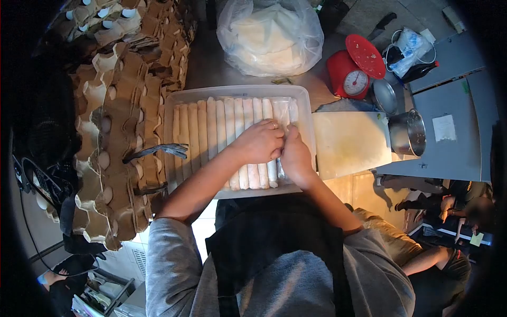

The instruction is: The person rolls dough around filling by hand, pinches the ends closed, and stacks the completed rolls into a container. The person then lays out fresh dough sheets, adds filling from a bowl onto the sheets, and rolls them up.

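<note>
A black apron (274, 227) is facing the plastic tray (237, 90), inside which pale rolls (211, 129) are lying side by side, apparently to save room, while the left hand (261, 141) and right hand (297, 157) are resting curled over its right end, whether pinching anything I cannot tell.

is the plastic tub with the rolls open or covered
Open: no lid lies on the tub, the pale rolls show side by side, and the left hand and right hand meet over them.
</note>
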